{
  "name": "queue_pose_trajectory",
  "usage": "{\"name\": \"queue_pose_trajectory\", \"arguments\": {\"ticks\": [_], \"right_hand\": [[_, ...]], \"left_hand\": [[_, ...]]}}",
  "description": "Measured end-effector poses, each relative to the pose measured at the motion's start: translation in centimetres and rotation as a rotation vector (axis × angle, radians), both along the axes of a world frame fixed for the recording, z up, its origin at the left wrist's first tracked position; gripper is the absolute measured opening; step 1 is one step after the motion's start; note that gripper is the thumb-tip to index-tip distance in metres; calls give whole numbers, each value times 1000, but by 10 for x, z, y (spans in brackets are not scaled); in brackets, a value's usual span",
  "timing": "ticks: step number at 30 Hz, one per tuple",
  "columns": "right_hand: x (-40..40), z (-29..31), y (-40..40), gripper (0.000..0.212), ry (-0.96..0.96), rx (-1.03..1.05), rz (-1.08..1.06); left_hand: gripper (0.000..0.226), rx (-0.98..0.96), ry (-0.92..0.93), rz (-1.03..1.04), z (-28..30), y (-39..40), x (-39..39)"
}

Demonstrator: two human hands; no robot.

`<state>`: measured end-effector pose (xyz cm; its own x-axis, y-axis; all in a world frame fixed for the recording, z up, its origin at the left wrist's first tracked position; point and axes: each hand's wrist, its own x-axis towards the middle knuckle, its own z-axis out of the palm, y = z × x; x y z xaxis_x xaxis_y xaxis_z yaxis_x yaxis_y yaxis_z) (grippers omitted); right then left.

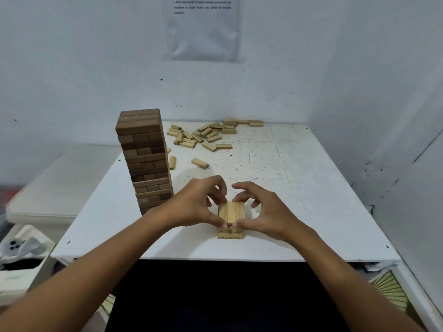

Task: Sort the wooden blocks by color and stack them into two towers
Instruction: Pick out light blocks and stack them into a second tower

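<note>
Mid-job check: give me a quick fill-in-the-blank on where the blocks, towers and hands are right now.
1. The tall tower stands to the ____ of the short stack.
2. The top layer of the short stack holds ____ light blocks side by side.
3. Both the left hand and the right hand are pinching the ____ layer of the short stack.
4. The loose blocks lie at the ____ edge of the table.

Missing words: left; three; top; far

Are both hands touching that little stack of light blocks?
Touching: the head view shows left hand and right hand fingertips pressed against the small stack.
</note>
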<state>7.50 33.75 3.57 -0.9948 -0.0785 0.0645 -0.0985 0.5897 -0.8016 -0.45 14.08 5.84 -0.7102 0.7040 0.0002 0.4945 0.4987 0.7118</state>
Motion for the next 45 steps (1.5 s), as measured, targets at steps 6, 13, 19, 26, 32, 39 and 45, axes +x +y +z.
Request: {"name": "queue_pose_trajectory", "arguments": {"ticks": [6,13,19,26,32,39,45], "right_hand": [[0,-3,-1,73,-1,13,-3],[0,-3,-3,73,0,24,1],[0,-5,-3,74,3,36,8],[1,-8,-1,75,11,14,8],[0,-9,-1,77,18,23,12],[1,-8,4,83,16,27,18],[5,-11,6,86,-8,20,26]], "left_hand": [[60,-2,4,3,-2,-2,0],[58,-30,14,-5,-2,-3,-1],[58,-43,24,-19,-1,-2,0],[56,-40,32,-29,-2,-2,0],[60,-28,31,-30,-3,-3,0],[72,10,8,-10,-7,-4,2],[74,19,-12,0,-13,-4,3]]}}
